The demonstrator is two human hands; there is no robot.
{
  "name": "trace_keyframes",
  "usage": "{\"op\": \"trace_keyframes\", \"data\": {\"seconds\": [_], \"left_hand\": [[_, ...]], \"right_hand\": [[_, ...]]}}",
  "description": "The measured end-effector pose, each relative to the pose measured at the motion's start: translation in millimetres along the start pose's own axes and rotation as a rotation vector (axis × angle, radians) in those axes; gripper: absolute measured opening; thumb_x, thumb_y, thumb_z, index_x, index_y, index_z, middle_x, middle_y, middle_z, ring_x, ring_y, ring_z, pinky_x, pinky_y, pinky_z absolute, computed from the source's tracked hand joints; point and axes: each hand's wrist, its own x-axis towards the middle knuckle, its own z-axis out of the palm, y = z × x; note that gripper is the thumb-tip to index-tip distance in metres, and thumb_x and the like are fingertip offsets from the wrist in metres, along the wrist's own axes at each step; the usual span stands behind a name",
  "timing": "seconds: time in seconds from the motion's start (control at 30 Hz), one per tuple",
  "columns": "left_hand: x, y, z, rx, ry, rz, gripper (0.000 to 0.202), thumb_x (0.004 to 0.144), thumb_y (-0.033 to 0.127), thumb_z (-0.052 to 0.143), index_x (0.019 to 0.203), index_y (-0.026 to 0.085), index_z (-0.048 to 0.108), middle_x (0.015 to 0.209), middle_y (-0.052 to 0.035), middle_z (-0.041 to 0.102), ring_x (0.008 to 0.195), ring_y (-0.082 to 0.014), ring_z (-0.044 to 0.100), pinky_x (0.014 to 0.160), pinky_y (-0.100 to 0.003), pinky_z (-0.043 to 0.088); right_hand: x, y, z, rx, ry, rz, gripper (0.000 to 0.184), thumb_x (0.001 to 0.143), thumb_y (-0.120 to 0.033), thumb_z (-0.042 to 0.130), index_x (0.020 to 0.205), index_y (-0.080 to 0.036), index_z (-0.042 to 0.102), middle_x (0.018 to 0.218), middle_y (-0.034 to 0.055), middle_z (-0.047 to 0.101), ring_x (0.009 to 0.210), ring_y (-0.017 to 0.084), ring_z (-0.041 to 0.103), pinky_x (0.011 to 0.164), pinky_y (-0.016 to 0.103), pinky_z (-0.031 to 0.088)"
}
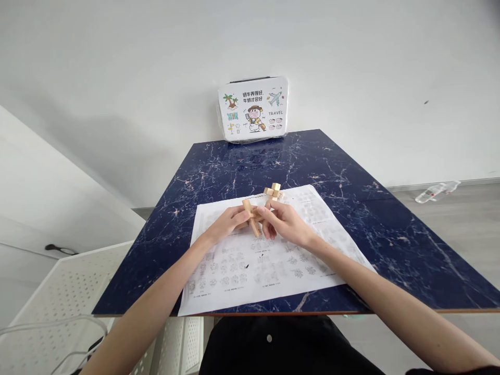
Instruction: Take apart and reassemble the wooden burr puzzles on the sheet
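Note:
A small wooden burr puzzle [251, 214] of crossed light-wood bars is held between both hands just above a printed instruction sheet [265, 260]. My left hand [227, 223] pinches it from the left with its fingers closed on the bars. From the right, my right hand [284, 222] grips the same puzzle, fingers curled around it. A second, smaller wooden puzzle piece [273, 191] rests on the sheet just behind my right hand.
The sheet lies on a dark blue marbled table [351, 208]. A white illustrated case [253, 108] leans against the wall at the table's far edge. A white perforated rack [58, 291] stands at the left. A plastic bottle [436, 191] lies on the floor at right.

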Motion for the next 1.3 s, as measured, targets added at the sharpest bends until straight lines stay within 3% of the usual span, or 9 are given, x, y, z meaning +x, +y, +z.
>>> {"op": "trace_keyframes", "data": {"seconds": [0.2, 0.33, 0.47, 0.57, 0.73, 0.87, 0.97, 1.17, 1.3], "left_hand": [[1, 0, 5.4, -0.139, 0.120, -0.104, 0.074, 0.101, 0.077, 0.027, 0.089, 0.024, 0.076, 0.078, -0.0042, 0.072, 0.072, -0.0206, 0.065, 0.074, -0.036, 0.054], [3, 1, 8.8, -0.259, 0.151, -0.162, 0.069, 0.101, 0.077, 0.030, 0.105, 0.025, 0.074, 0.084, -0.0030, 0.072, 0.075, -0.0196, 0.065, 0.075, -0.033, 0.055], [4, 3, 12.1, -0.358, 0.084, -0.124, 0.066, 0.101, 0.076, 0.034, 0.118, 0.023, 0.069, 0.091, -0.0045, 0.073, 0.076, -0.0189, 0.066, 0.077, -0.032, 0.055], [4, 4, 12.8, -0.426, 0.054, -0.101, 0.068, 0.102, 0.075, 0.034, 0.115, 0.018, 0.069, 0.096, -0.0081, 0.074, 0.077, -0.0192, 0.067, 0.076, -0.032, 0.054], [5, 1, 11.0, -0.460, 0.039, -0.093, 0.070, 0.102, 0.076, 0.034, 0.115, 0.019, 0.072, 0.098, -0.0095, 0.076, 0.078, -0.0203, 0.069, 0.076, -0.033, 0.053], [5, -3, 10.0, -0.521, 0.048, -0.074, 0.068, 0.099, 0.078, 0.042, 0.123, 0.021, 0.069, 0.102, -0.0102, 0.077, 0.081, -0.0232, 0.072, 0.077, -0.036, 0.056], [5, -6, 10.0, -0.567, 0.024, -0.044, 0.064, 0.098, 0.076, 0.049, 0.129, 0.022, 0.065, 0.109, -0.0116, 0.078, 0.088, -0.0261, 0.074, 0.082, -0.040, 0.057], [6, -6, 8.1, -0.644, -0.037, -0.058, 0.071, 0.094, 0.081, 0.048, 0.137, 0.025, 0.057, 0.111, -0.0131, 0.076, 0.093, -0.0296, 0.076, 0.084, -0.044, 0.059], [8, -10, 2.3, -0.552, -0.006, -0.113, 0.082, 0.091, 0.087, 0.040, 0.140, 0.023, 0.057, 0.100, -0.0122, 0.076, 0.076, -0.0258, 0.075, 0.067, -0.037, 0.057]], "right_hand": [[-2, 1, 1, -0.132, 0.073, -0.105, 0.041, 0.104, -0.062, 0.051, 0.091, -0.023, 0.054, 0.070, -0.0001, 0.065, 0.057, 0.014, 0.059, 0.058, 0.030, 0.048], [-3, 9, 4, -0.404, 0.157, -0.225, 0.033, 0.099, -0.054, 0.065, 0.107, -0.023, 0.058, 0.077, 0.0003, 0.064, 0.063, 0.016, 0.057, 0.062, 0.032, 0.048], [-2, 15, 4, -0.619, 0.249, -0.365, 0.020, 0.106, -0.041, 0.054, 0.105, -0.023, 0.061, 0.084, 0.0036, 0.068, 0.062, 0.015, 0.057, 0.060, 0.032, 0.046], [-2, 15, 2, -0.674, 0.295, -0.419, 0.017, 0.107, -0.036, 0.053, 0.105, -0.022, 0.062, 0.086, 0.0037, 0.070, 0.060, 0.015, 0.058, 0.057, 0.031, 0.044], [-3, 12, 3, -0.658, 0.305, -0.376, 0.015, 0.106, -0.037, 0.055, 0.110, -0.024, 0.061, 0.087, 0.0034, 0.071, 0.062, 0.016, 0.062, 0.057, 0.032, 0.046], [0, 16, 4, -0.651, 0.302, -0.346, 0.023, 0.104, -0.040, 0.059, 0.117, -0.022, 0.060, 0.110, 0.0102, 0.069, 0.081, 0.020, 0.067, 0.062, 0.033, 0.051], [3, 22, 3, -0.677, 0.266, -0.386, 0.019, 0.102, -0.038, 0.060, 0.110, -0.021, 0.064, 0.120, 0.0131, 0.066, 0.093, 0.024, 0.067, 0.069, 0.035, 0.053], [5, 28, 1, -0.741, 0.269, -0.383, 0.021, 0.107, -0.037, 0.054, 0.104, -0.021, 0.067, 0.099, 0.0091, 0.070, 0.085, 0.023, 0.065, 0.072, 0.035, 0.050], [6, 28, -1, -0.678, 0.271, -0.284, 0.020, 0.106, -0.036, 0.052, 0.107, -0.021, 0.065, 0.095, 0.0080, 0.070, 0.080, 0.022, 0.064, 0.070, 0.035, 0.047]]}}
